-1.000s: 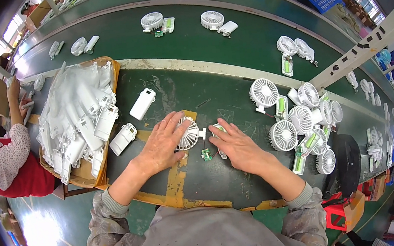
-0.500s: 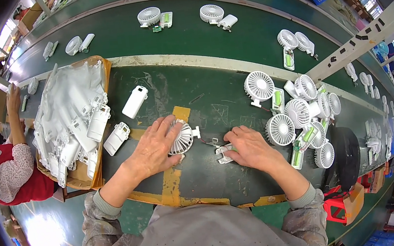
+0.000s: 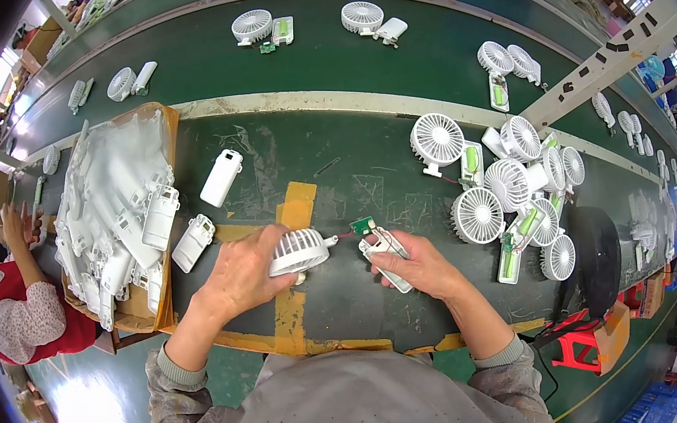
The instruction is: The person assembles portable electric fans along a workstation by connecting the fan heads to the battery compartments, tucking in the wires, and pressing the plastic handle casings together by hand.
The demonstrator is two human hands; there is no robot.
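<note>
My left hand [image 3: 244,276] is closed around the rim of a round white fan head [image 3: 301,251], tilted with its grille on edge. A thin wire runs from the fan's neck to a small green circuit board [image 3: 363,225]. My right hand [image 3: 422,267] grips an opened white handle shell [image 3: 385,258], with the board at its upper end. The two parts are apart, joined only by the wire. Left of my left hand lie two white handle covers, one farther off [image 3: 221,178] and one nearer [image 3: 194,244].
A cardboard box [image 3: 175,151] of white handle shells stands at left, beside a person in a red vest [image 3: 58,314]. Several fans [image 3: 476,215] with opened handles are heaped at right, near a black bag [image 3: 595,253]. More fans lie on the green belt [image 3: 188,66] beyond a pale rail.
My left hand has closed on the fan head and tipped it up. My right hand has picked up the handle shell and turned it, exposing the green board.
</note>
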